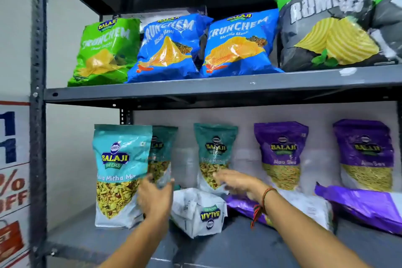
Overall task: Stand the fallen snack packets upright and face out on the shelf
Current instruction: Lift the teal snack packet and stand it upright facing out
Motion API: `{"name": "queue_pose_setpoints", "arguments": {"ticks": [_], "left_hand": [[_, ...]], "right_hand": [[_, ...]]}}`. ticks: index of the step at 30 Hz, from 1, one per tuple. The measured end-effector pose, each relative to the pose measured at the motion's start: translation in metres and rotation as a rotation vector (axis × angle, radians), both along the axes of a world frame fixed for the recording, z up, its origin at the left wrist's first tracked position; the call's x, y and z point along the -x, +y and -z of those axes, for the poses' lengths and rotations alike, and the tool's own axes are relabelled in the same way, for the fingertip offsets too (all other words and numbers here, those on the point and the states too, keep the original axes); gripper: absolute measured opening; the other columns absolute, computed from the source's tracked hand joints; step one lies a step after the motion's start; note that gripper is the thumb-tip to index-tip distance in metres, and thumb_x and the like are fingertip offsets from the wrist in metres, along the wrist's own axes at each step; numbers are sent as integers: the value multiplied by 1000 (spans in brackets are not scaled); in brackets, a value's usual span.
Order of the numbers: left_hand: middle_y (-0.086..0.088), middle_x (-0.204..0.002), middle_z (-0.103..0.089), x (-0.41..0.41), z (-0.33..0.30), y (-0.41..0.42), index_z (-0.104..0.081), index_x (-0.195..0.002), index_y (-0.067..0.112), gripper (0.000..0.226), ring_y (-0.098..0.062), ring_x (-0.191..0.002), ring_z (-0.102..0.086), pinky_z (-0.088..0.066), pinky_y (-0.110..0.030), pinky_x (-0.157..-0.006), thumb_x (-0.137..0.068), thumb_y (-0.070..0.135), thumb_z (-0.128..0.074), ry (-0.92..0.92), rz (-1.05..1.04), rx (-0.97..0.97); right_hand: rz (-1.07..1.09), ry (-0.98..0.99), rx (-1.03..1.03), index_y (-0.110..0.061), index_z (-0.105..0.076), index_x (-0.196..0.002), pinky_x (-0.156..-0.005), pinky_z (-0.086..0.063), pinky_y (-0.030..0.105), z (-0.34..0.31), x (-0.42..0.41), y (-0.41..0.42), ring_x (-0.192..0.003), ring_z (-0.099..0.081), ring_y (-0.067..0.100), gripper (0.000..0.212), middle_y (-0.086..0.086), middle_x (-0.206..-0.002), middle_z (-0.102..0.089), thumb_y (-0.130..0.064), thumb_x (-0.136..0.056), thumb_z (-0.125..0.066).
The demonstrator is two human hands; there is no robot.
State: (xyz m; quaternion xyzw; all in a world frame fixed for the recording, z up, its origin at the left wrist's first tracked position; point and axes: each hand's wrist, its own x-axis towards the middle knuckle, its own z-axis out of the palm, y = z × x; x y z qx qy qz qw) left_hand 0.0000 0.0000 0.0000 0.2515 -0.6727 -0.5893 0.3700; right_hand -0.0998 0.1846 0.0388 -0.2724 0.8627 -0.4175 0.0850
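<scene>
On the lower shelf (217,252) a teal Balaji mix packet (118,172) stands upright at the front left. Behind it a second teal packet (161,154) stands upright, and my left hand (155,199) is closed on its lower edge. A third teal packet (214,154) stands at the back; my right hand (241,183) hovers blurred in front of it with fingers spread. Between my hands a teal packet (199,213) lies fallen, upside down with its white bottom toward me. A purple packet (248,206) lies flat under my right wrist, and another purple packet (361,206) lies fallen at the right.
Two purple Aloo Sev packets (280,154) (365,154) stand upright at the back of the lower shelf. The upper shelf (217,89) holds green, blue and grey chip bags. A dark metal upright (38,115) edges the left side, beside a wall poster (13,180).
</scene>
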Motion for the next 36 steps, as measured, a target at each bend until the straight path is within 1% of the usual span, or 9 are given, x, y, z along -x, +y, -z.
{"name": "queue_pose_setpoints", "arguments": {"ticks": [3, 5, 7, 13, 16, 21, 25, 28, 36], "left_hand": [[-34, -126, -57, 5, 29, 5, -51, -130, -7, 79, -48, -113, -55, -51, -42, -80, -66, 30, -80, -40, 65, -365], [-30, -85, -62, 4, 42, 5, -62, -105, -3, 40, -40, -72, -59, -45, -31, -59, -75, 19, -74, -37, 286, -605], [-18, -73, -55, 13, 46, 0, -61, -88, 5, 13, -27, -60, -49, -46, -32, -62, -83, 15, -67, -12, 356, -698], [-20, -79, -64, 23, 33, -11, -60, -89, 0, 12, -30, -64, -59, -55, -36, -58, -90, 5, -49, 2, 421, -671], [-33, -108, -68, 32, 28, -18, -60, -114, -10, 32, -39, -86, -66, -55, -52, -83, -90, 3, -44, 12, 488, -616], [-13, -84, -77, 38, 17, -20, -65, -108, 2, 26, -22, -63, -74, -59, -31, -52, -99, 4, -40, 168, 668, -434], [-16, -113, -72, 50, -1, -32, -61, -123, 12, 29, -29, -85, -74, -61, -44, -63, -100, 7, -43, 291, 796, -379], [-12, -111, -74, 59, -11, -36, -60, -124, 14, 33, -33, -99, -68, -58, -46, -77, -96, 2, -47, 301, 830, -286], [-22, -125, -67, 63, 38, -31, -57, -125, 0, 33, -29, -99, -70, -54, -41, -91, -92, 1, -52, 182, 924, -319]], "right_hand": [[-12, -113, -45, -18, -50, -130, -84, -42, 29, 27, 22, -23, -95, -57, 14, 62, 0, -113, -58, -59, -84, -52], [-4, -124, -115, -15, -44, -142, -110, -38, 33, 39, 37, -36, -128, -50, 21, 72, 2, -145, -47, -61, -86, -48], [-7, -138, -178, -19, -40, -145, -119, -29, 38, 36, 40, -47, -140, -38, 22, 75, 3, -156, -34, -65, -85, -43], [-36, -284, -95, -21, -50, -136, -115, -35, 34, 36, 41, -58, -133, -47, 22, 56, 5, -147, -49, -54, -91, -47], [52, -214, 29, -16, -55, -132, -110, -41, 36, 40, 41, -57, -123, -54, 23, 71, 2, -134, -57, -60, -77, -59], [129, 14, 303, -18, -68, -89, -83, -53, 35, 35, 27, -43, -84, -67, 18, 43, -1, -96, -72, -58, -74, -60], [204, 355, 428, -37, -61, -110, -97, -53, 39, 23, 8, -37, -101, -68, 9, 43, -14, -108, -74, -61, -75, -63], [329, 627, 386, -39, -48, -127, -89, -54, 34, 23, -14, -34, -102, -66, 10, 47, -14, -116, -70, -50, -83, -62], [361, 642, 321, -36, -35, -131, -92, -54, 41, 64, -29, -26, -115, -58, 13, 62, -11, -129, -56, -45, -80, -69]]}}
